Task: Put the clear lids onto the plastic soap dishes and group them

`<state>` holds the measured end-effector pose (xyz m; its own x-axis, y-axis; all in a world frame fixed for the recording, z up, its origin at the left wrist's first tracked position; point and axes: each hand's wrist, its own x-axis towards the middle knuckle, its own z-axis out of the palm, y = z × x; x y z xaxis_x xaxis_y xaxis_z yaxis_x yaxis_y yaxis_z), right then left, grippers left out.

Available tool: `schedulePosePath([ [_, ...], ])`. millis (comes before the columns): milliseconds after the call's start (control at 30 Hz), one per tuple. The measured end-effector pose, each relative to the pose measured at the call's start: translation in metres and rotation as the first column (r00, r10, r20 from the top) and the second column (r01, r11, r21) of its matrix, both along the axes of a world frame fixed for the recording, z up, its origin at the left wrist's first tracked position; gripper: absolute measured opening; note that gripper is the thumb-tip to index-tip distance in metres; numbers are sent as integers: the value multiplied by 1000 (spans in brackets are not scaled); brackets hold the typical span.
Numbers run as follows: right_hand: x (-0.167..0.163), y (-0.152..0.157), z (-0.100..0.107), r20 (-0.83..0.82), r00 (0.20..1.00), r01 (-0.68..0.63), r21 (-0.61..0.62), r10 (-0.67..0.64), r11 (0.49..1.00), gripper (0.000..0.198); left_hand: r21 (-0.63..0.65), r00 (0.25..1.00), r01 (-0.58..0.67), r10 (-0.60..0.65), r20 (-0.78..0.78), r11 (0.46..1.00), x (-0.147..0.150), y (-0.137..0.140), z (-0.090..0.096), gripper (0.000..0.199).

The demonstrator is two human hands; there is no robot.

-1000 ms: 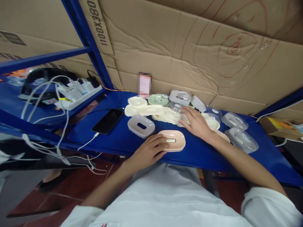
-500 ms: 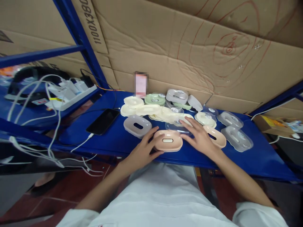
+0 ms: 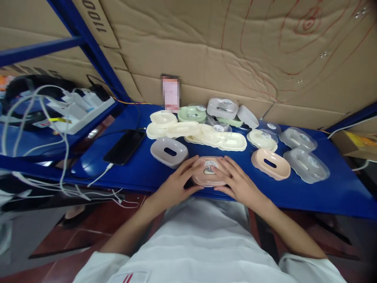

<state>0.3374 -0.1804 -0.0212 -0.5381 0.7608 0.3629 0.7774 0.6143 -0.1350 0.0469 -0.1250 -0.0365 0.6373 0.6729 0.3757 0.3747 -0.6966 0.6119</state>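
Observation:
A pink soap dish (image 3: 204,181) lies at the table's front edge, with a clear lid (image 3: 211,166) bearing a round sticker over its top. My left hand (image 3: 179,184) grips the dish and lid from the left side, fingers curved along the rim. On the opposite side my right hand (image 3: 240,181) holds them too, one finger reaching over the lid near the sticker. Whether the lid is fully seated cannot be made out. A grey soap dish (image 3: 169,152) stands just beyond my left hand, and another pink soap dish (image 3: 271,164) sits to the right.
Several cream dish pieces (image 3: 188,129) lie behind my hands, with a green dish (image 3: 192,114) and lidded grey dishes (image 3: 306,165) around them. At left are a black phone (image 3: 125,147) on a cable and a white power strip (image 3: 91,114). Cardboard (image 3: 188,47) walls the back.
The clear lid that lay behind the pink dish is now on top of it, brought by my right hand. Both hands now grip the dish's sides. The camera view has shifted slightly.

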Motion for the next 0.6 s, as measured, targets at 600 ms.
schedulePosePath([
  [600, 6, -2, 7, 34, 997, -75, 50, 74, 996, 81, -106, 999, -6, 2, -37, 994, 1, 3, 3, 74],
])
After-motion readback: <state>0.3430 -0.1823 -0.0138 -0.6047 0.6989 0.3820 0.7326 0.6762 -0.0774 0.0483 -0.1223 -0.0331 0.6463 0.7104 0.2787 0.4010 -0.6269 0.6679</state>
